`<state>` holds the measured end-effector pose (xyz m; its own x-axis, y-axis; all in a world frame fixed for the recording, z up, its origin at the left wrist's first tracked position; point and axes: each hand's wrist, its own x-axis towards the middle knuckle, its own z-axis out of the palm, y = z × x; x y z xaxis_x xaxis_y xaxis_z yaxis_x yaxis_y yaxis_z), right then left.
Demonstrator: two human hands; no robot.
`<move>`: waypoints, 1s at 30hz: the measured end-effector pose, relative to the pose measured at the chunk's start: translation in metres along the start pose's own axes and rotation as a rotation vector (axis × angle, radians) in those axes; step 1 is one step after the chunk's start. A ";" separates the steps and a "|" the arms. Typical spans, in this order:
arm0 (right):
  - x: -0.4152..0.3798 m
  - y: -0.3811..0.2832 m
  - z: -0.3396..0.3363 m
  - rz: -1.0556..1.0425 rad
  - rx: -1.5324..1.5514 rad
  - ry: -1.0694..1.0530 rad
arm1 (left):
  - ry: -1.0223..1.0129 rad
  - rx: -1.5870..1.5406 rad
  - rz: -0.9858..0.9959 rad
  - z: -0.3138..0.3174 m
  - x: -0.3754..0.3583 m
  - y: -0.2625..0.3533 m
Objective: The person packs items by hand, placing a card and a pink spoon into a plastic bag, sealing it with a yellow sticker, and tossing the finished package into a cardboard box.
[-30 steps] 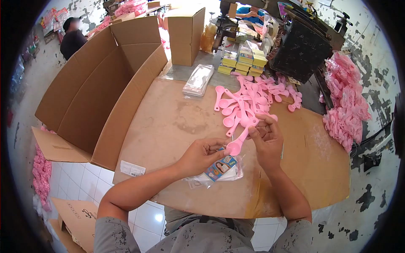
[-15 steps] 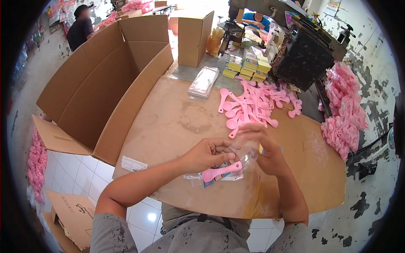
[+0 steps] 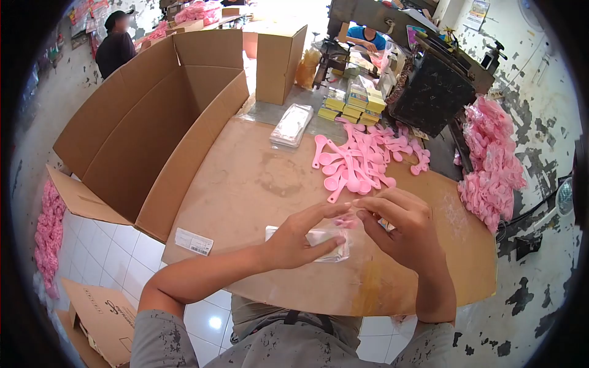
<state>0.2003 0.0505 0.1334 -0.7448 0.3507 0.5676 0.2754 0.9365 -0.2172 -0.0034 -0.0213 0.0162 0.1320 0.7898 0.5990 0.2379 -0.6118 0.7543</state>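
Note:
My left hand (image 3: 300, 239) has its thumb and fingers apart above a stack of clear plastic bags (image 3: 334, 253) near the front of the cardboard-covered table. Close to its right, my right hand (image 3: 402, 230) is bent, thumb and fingertips close together; what they pinch is too small to tell. A bit of pink (image 3: 346, 222) shows between the hands, its shape unclear. Part of a coloured card (image 3: 386, 224) shows by the right thumb. Beyond the hands lies a pile of pink spoons (image 3: 353, 162).
Large open carton (image 3: 147, 122) at left; upright box (image 3: 279, 64), bag stack (image 3: 291, 126) and yellow-edged card stacks (image 3: 353, 104) at the back. Black machine (image 3: 432, 92) and bagged pink items (image 3: 491, 165) at right. Two people sit or stand farther off.
The pink spoon and card no longer lie on the bags below my hands. My left fingers have spread from a pinch. My right hand has turned, its fingertips now near my left fingertips.

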 end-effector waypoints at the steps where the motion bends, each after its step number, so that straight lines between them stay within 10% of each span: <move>1: -0.001 0.000 0.001 0.011 0.019 -0.001 | 0.027 -0.001 -0.018 0.001 -0.001 -0.001; 6: -0.004 -0.007 0.005 0.230 0.134 0.003 | 0.038 -0.260 -0.144 -0.001 -0.001 -0.002; 18: -0.006 0.006 0.049 -0.249 -0.490 0.029 | -0.059 0.079 -0.135 -0.003 -0.005 0.002; 24: -0.006 0.040 0.010 0.148 -0.159 0.118 | -0.074 -0.004 -0.121 0.006 -0.006 -0.008; 30: -0.038 0.015 0.026 -0.073 -0.251 0.062 | -0.096 -0.033 -0.179 0.003 -0.005 -0.005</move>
<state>0.2166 0.0512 0.0882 -0.7318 0.2749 0.6236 0.3705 0.9285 0.0255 -0.0021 -0.0217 0.0089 0.1817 0.8855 0.4276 0.2339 -0.4612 0.8559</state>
